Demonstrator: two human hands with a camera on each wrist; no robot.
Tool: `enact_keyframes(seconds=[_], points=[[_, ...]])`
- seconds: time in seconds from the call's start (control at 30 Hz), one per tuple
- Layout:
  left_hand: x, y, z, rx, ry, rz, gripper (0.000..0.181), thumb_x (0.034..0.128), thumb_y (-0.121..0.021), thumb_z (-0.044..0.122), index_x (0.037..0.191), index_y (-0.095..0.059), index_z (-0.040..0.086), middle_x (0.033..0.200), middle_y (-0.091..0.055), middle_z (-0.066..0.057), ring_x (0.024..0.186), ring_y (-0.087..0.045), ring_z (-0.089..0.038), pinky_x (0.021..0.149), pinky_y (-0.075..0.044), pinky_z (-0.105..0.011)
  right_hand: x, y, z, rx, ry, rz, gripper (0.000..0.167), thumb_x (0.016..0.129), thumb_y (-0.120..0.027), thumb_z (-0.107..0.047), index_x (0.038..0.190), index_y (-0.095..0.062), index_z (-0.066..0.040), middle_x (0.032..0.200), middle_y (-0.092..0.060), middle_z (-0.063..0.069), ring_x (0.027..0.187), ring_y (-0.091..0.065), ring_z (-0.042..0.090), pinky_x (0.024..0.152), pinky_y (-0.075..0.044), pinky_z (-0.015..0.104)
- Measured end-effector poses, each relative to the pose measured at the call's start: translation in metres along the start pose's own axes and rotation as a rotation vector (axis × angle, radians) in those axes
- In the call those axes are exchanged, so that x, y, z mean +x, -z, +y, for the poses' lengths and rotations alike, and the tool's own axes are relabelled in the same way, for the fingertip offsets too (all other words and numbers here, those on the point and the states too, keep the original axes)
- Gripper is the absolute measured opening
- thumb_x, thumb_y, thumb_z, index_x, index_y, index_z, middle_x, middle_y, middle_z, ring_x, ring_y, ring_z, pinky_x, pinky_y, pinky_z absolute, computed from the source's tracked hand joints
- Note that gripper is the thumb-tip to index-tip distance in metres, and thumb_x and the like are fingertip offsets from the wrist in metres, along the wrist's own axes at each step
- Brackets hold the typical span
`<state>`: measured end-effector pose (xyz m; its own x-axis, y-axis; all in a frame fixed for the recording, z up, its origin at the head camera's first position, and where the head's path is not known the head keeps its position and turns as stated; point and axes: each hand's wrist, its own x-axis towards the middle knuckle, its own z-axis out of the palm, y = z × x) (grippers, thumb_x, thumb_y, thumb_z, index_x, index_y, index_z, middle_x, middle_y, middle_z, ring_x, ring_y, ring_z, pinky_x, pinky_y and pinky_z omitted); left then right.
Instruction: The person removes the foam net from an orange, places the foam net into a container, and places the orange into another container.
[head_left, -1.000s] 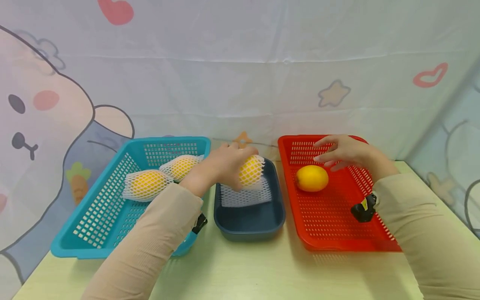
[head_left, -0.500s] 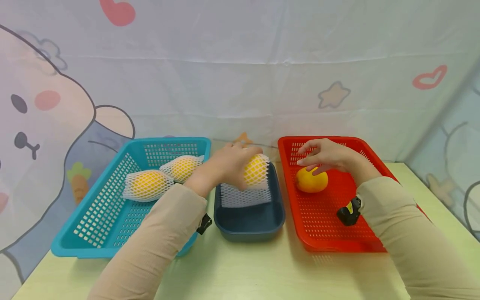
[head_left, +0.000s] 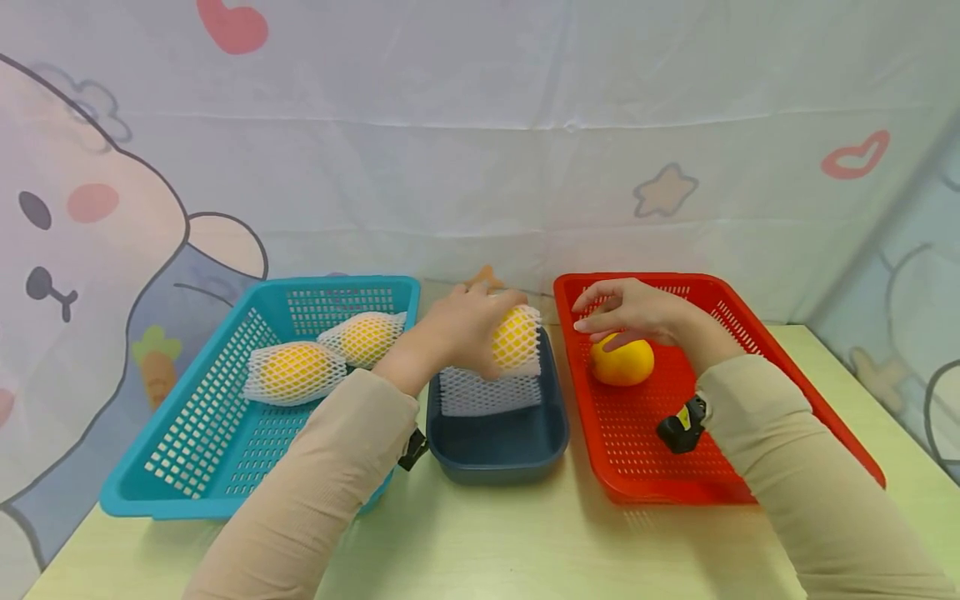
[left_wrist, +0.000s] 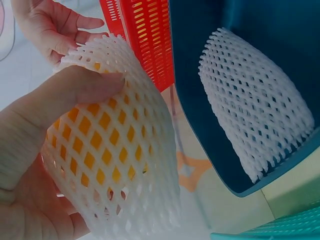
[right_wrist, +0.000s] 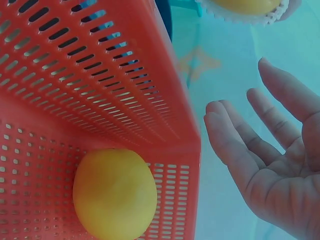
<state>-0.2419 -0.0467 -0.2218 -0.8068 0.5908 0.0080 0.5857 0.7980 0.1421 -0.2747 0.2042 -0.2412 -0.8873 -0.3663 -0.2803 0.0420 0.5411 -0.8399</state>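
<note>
My left hand [head_left: 461, 332] grips a yellow fruit in a white foam net [head_left: 516, 340] above the back of the dark blue tray [head_left: 498, 467]. In the left wrist view the thumb lies across the netted fruit [left_wrist: 107, 135]. An empty foam net [left_wrist: 255, 100] lies flat in the tray. My right hand [head_left: 637, 310], fingers apart and holding nothing, hovers over the red basket [head_left: 600, 450], above a bare yellow fruit [head_left: 624, 363]. The right wrist view shows this fruit [right_wrist: 115, 194] in the basket, with the hand [right_wrist: 275, 160] beside the basket's rim.
A teal basket [head_left: 127, 492] stands on the left with two netted yellow fruits [head_left: 296, 372] in it. The pale table edge [head_left: 480, 558] runs in front of the containers. A patterned cloth [head_left: 480, 167] hangs behind them.
My right hand has moved left, from over the right part of the red basket to near its left rim. My left hand and the netted fruit have shifted slightly right.
</note>
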Motion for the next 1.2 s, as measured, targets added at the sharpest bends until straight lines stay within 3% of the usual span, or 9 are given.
enact_keyframes(seconds=[0.17, 0.4, 0.8, 1.2], points=[[0.002, -0.001, 0.0, -0.001, 0.022, 0.002, 0.079, 0.0676, -0.077, 0.025, 0.137, -0.039, 0.022, 0.144, -0.034, -0.013, 0.128, -0.032, -0.043, 0.09, -0.042, -0.054, 0.002, -0.003, 0.0, 0.007, 0.016, -0.006, 0.047, 0.085, -0.068, -0.021, 0.121, -0.049, 0.002, 0.109, -0.057, 0.021, 0.093, -0.061, 0.028, 0.085, -0.048, 0.047], [0.004, -0.004, -0.001, -0.013, 0.024, 0.027, 0.077, 0.0673, -0.078, 0.028, 0.135, -0.04, 0.022, 0.138, -0.04, -0.013, 0.121, -0.04, -0.039, 0.084, -0.045, -0.053, 0.007, -0.011, -0.001, 0.036, 0.048, -0.026, 0.041, 0.085, -0.067, -0.018, 0.118, -0.052, 0.001, 0.105, -0.059, 0.02, 0.095, -0.058, 0.035, 0.083, -0.05, 0.045], [0.006, -0.006, 0.001, 0.007, 0.041, 0.058, 0.079, 0.0696, -0.076, 0.038, 0.138, -0.039, 0.02, 0.139, -0.041, -0.014, 0.122, -0.039, -0.042, 0.086, -0.044, -0.053, 0.011, -0.02, -0.004, 0.069, 0.101, -0.046, 0.039, 0.085, -0.068, -0.016, 0.118, -0.053, -0.001, 0.104, -0.059, 0.017, 0.09, -0.06, 0.03, 0.082, -0.05, 0.044], [0.006, -0.009, 0.004, 0.006, 0.052, 0.097, 0.074, 0.0695, -0.075, 0.039, 0.133, -0.042, 0.021, 0.127, -0.049, -0.011, 0.104, -0.047, -0.033, 0.08, -0.047, -0.045, 0.014, -0.027, -0.007, 0.118, 0.12, -0.056, 0.039, 0.086, -0.066, -0.014, 0.119, -0.051, -0.002, 0.104, -0.056, 0.016, 0.096, -0.057, 0.037, 0.079, -0.052, 0.04]])
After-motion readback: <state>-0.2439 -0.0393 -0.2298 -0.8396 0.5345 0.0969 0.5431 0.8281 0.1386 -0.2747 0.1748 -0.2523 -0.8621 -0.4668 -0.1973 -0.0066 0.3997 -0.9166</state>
